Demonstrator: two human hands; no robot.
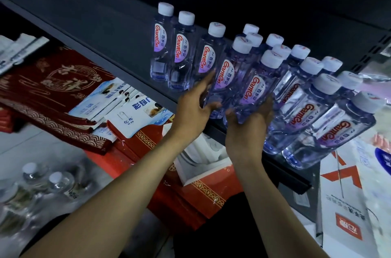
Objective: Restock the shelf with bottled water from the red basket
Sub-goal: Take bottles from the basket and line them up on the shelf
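A person's two bare hands worked at the front edge of a dark shelf [110, 31] lined with clear water bottles, white-capped and labelled in red and purple. The left hand [193, 109] was spread open, its fingers [208, 81] released and resting against the side of one front-row bottle [224, 80]. The right hand [250, 124] cupped the base of the neighbouring bottle [256, 90] from below, fingers curled around its lower part and grasping it. Both bottles stood at the shelf's front edge, touching each other. To their left, three more bottles [179, 50] stood in a row along the shelf; to their right, further bottles [311, 109] crowded in several rows toward the shelf's end, with others behind. Below the shelf lay dark red boxes with gold patterns [50, 88], white and blue packets [127, 109] and a red carton [190, 190]. At lower left, blurred clear bottles with pale caps [42, 181] stood together; what held them could not be told. White packaging with orange markings [342, 190] sat at lower right.
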